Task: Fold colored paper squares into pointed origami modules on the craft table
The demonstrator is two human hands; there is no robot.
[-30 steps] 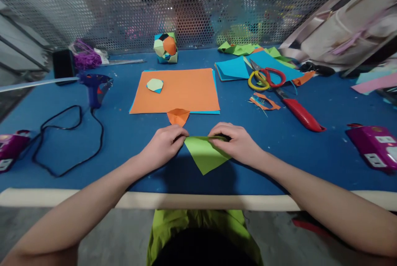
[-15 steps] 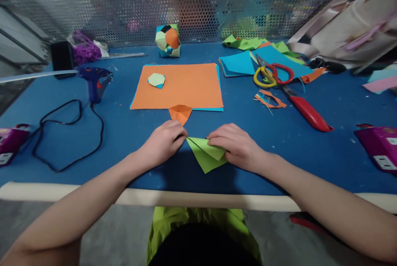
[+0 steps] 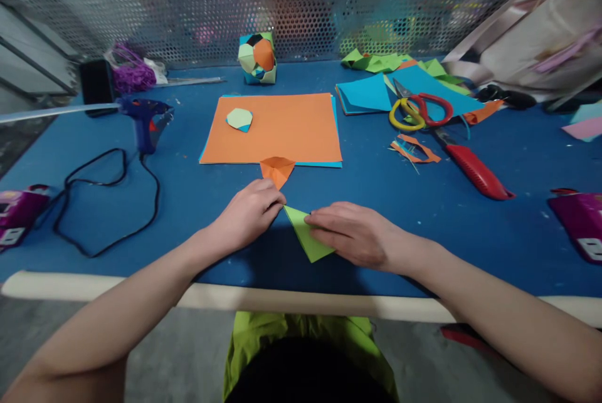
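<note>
A green sheet of folded paper lies on the blue table in front of me, one point toward my body. My left hand pinches its far left corner between thumb and fingers. Flat over the right part of the paper rests my right hand, its fingers stretched out along the fold and hiding that side. Just beyond my left hand is a small folded orange paper piece. It overlaps the near edge of a stack of orange and blue paper, on which a pale green and blue folded piece sits.
At the back stands a paper ball. On the right lie scissors, a red-handled cutter, blue paper and paper scraps. A blue glue gun with its black cord is on the left. A perforated metal panel borders the back.
My right hand has gone from gripping the paper's upper flap to lying flat over it, and the flap is now pressed down. My left hand keeps its corner.
</note>
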